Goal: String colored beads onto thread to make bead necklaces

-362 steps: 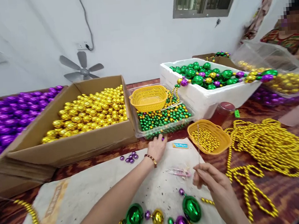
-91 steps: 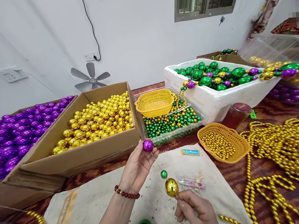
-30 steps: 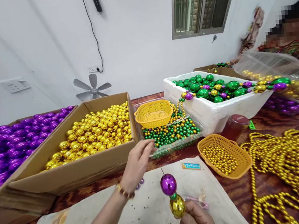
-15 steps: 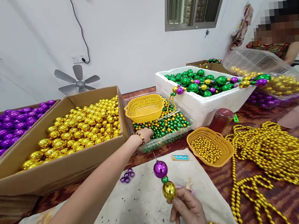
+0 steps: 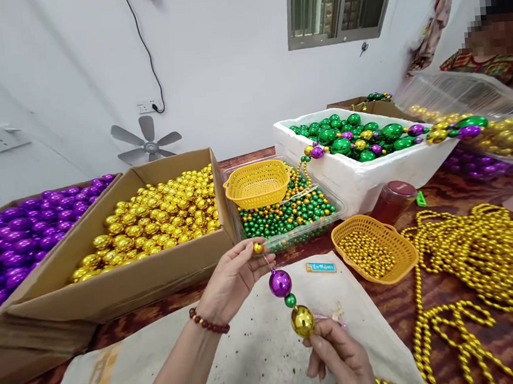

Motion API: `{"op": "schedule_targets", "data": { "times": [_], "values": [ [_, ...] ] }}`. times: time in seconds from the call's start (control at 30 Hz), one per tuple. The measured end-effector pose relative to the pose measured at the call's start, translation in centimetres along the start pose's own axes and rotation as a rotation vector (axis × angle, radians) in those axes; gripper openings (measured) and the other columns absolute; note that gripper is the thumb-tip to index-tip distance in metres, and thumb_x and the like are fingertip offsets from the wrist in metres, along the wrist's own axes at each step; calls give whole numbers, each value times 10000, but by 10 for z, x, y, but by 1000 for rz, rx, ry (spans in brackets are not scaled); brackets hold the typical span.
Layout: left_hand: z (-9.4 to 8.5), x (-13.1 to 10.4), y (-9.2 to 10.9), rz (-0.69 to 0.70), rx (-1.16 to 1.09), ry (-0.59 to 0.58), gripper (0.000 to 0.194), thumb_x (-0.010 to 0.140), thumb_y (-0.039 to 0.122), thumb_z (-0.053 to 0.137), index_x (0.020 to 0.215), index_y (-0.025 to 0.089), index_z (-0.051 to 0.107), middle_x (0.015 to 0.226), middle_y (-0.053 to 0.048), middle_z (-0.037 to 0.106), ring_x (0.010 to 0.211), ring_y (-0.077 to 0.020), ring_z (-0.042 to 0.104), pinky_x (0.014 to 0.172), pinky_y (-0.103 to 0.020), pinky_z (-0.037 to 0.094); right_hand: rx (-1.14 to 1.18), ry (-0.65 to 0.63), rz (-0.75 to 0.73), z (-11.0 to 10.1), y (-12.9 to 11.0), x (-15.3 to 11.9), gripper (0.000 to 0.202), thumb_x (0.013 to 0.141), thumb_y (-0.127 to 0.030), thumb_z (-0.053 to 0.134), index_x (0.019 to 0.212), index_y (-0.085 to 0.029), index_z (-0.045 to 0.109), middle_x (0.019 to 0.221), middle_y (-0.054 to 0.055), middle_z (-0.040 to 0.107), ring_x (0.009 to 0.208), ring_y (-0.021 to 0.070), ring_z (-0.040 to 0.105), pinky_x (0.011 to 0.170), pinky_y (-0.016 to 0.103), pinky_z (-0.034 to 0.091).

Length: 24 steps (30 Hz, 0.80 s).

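Observation:
My left hand (image 5: 236, 273), with a beaded bracelet at the wrist, pinches a small gold bead (image 5: 258, 247) at the upper tip of a thin needle or wire. Below it on the same line are a large purple ball (image 5: 280, 283), a small green bead (image 5: 290, 300) and a large gold ball (image 5: 303, 321). My right hand (image 5: 338, 351) grips the line at the gold ball, thumb and fingers closed on its lower side. Both hands are above a pale cloth (image 5: 268, 345). Behind my left hand stands a clear tray (image 5: 340, 212) of small green and gold beads.
A cardboard box (image 5: 126, 285) of gold balls stands left, beside purple balls (image 5: 15, 234). A yellow basket (image 5: 256, 183) rests on the tray. Right are a white foam box (image 5: 348, 179), a gold-bead basket (image 5: 404, 257), a lidded jar (image 5: 393, 202) and gold strands (image 5: 479, 257). Another person sits back right.
My left hand has come back from the bead tray to the needle tip with a small gold bead. My right hand still holds the large gold ball. The view has shifted slightly left.

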State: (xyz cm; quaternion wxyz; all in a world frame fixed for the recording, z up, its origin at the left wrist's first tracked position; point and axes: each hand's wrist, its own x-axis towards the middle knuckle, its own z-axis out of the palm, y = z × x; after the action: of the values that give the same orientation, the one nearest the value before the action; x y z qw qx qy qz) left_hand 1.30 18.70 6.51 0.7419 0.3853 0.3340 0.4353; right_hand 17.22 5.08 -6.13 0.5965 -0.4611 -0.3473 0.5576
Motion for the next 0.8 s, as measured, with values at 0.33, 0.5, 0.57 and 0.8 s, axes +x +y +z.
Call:
{"op": "schedule_targets", "data": {
  "times": [0.33, 0.5, 0.57, 0.8],
  "values": [
    [-3, -13, -8, -3, -151, 21, 169, 896, 245, 588, 1010, 154, 675, 933, -86, 700, 908, -189, 670, 856, -323, 514, -93, 15, 42, 1, -12, -5, 360, 841, -513, 616, 738, -169, 626, 487, -7, 573, 460, 128, 511, 513, 221, 384],
    [-3, -13, -7, 0, -113, -2, 209, 906, 276, 574, 1034, 145, 674, 928, -116, 722, 920, -222, 684, 930, -397, 479, -133, 14, 47, -2, -12, -6, 345, 861, -492, 599, 740, -170, 620, 474, -14, 550, 468, 123, 499, 519, 212, 396],
    [-4, -13, -7, 2, -76, 2, 223, 908, 285, 570, 1048, 145, 672, 918, -116, 723, 921, -235, 686, 923, -408, 480, -132, -3, 40, -3, -13, -7, 337, 871, -481, 590, 737, -173, 611, 482, -20, 538, 470, 121, 497, 519, 210, 395],
    [-15, -12, -1, -8, 82, -21, 231, 911, 282, 569, 1078, 144, 648, 841, -89, 707, 825, -202, 696, 825, -347, 511, -160, -19, 20, -4, -16, -9, 307, 882, -446, 582, 733, -178, 595, 513, -35, 516, 466, 122, 495, 545, 229, 371]
  ]
}}
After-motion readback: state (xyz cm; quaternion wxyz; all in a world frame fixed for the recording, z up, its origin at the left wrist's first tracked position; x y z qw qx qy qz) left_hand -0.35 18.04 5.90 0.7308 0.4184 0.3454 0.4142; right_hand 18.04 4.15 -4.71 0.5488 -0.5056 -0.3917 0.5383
